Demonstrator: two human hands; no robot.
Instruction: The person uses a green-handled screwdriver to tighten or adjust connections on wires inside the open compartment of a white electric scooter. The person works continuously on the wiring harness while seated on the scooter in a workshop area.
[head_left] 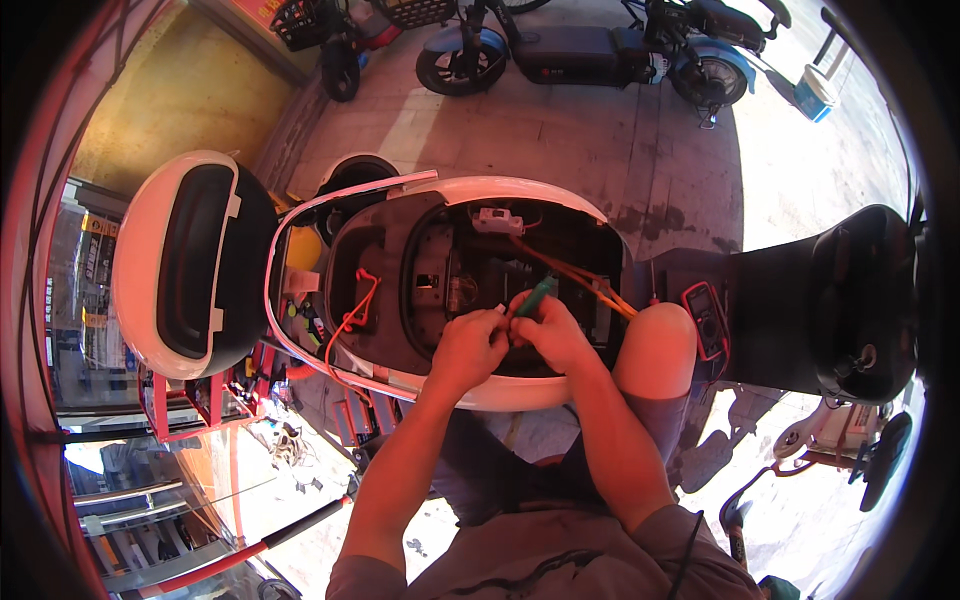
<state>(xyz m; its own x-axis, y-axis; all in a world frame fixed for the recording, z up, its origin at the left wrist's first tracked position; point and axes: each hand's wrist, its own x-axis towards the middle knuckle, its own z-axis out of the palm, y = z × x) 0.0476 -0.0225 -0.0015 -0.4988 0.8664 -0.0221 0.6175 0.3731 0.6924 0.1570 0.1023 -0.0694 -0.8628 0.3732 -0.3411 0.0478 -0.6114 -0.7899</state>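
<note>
Both my hands are close together over the open compartment (440,255) of a white scooter. My right hand (555,338) is closed round a green-handled tool (541,294), whose working end is hidden by the fingers. Beside it, almost touching, my left hand (468,350) pinches a small whitish piece (499,309), too small to name. Behind my hands, a white circuit breaker (496,220) sits at the compartment's far side. Orange wires (575,272) run from it toward my knee. To the left, a red-orange cable (364,310) loops over the compartment's edge.
A red-edged multimeter (709,322) lies right of my knee on the scooter's footboard (770,300). The white-and-black rear box (195,260) stands at left, above a red tool rack (195,405). Parked electric bikes (575,57) line the far side; a blue-white bucket (815,93) stands far right.
</note>
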